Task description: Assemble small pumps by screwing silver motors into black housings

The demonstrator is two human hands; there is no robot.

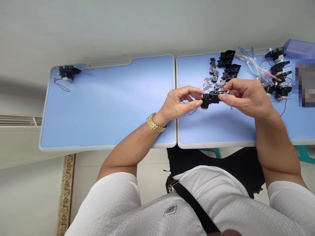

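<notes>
A black plastic housing [210, 99] is pinched closed between the fingertips of the left hand [178, 103] and the right hand [246, 98], above the left edge of the blue bench panel [216, 131].

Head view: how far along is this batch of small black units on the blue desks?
Looks done: the wired black units at the right end of the desk, plus one wired unit on the other desk. In hand: a black unit pinched between the left hand and right hand. Left: bare black housings, round metal parts and metal pins lie loose, so several more probably remain.
</notes>
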